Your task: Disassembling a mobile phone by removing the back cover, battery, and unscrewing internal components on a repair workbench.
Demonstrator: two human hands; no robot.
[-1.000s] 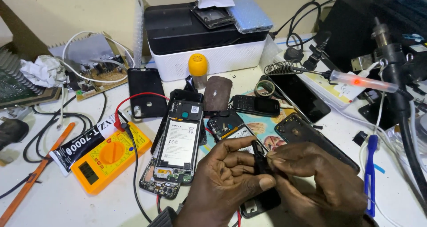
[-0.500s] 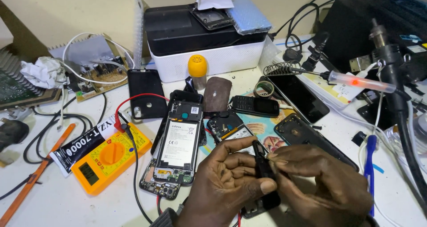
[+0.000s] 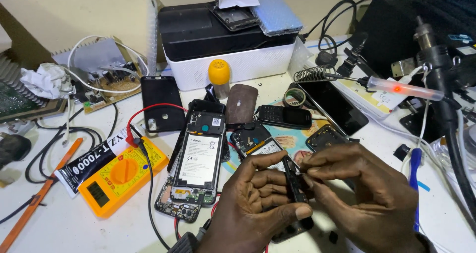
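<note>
My left hand [image 3: 258, 206] and my right hand [image 3: 364, 196] meet at the lower middle, both closed on a small dark phone [image 3: 296, 187] held on edge between them. My right fingertips pinch its upper end; my left thumb lies along its lower side. Just left of my hands an opened smartphone [image 3: 197, 164] lies back-up with its battery showing. A second opened phone body [image 3: 255, 143] lies behind my left hand.
An orange multimeter [image 3: 121, 176] with red and black leads sits at the left. A black-and-white printer [image 3: 228, 42] stands at the back, a keypad phone [image 3: 284, 116] and a soldering iron [image 3: 396, 88] at the right. A blue tool [image 3: 414, 171] lies right of my hand.
My fingers have shifted slightly on the small dark phone, which stays upright between both hands. Nothing else on the table has moved.
</note>
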